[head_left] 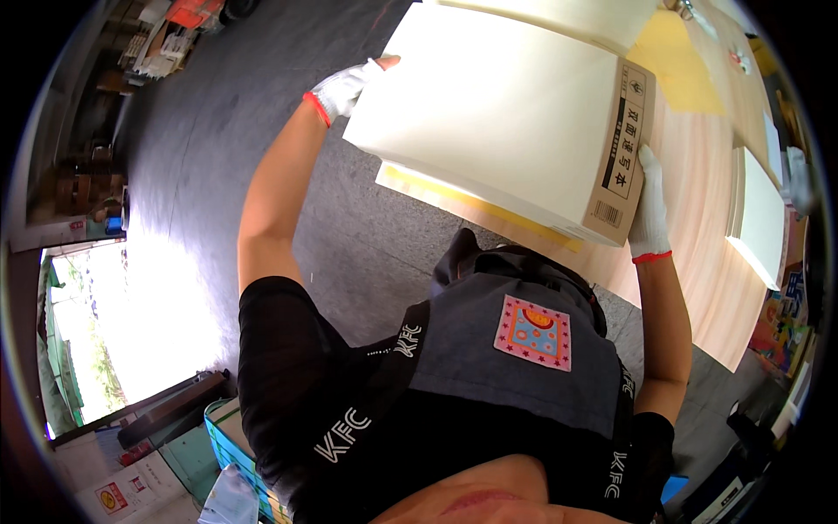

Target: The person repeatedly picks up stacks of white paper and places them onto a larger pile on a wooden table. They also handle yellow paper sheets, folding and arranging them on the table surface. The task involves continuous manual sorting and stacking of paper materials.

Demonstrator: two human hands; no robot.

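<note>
Between my two hands is a thick stack of white paper (489,113), with a printed brown card strip (621,148) along its right edge. It lies over the near left edge of a pale wooden table (698,288). My left hand (347,86), in a white glove with a red cuff and bare fingertips, grips the stack's left edge, thumb on top. My right hand (650,210), gloved the same way, is pressed along the brown right edge, its fingers partly hidden. Under the stack's near side a yellow strip and more white sheets (410,181) show.
Further white sheets (559,17) and a yellow sheet (676,61) lie beyond the stack. Another paper stack (758,214) stands at the table's right. Grey floor (201,131) stretches left, with shelving (87,183) at the far left. A blue crate (229,445) stands behind my left side.
</note>
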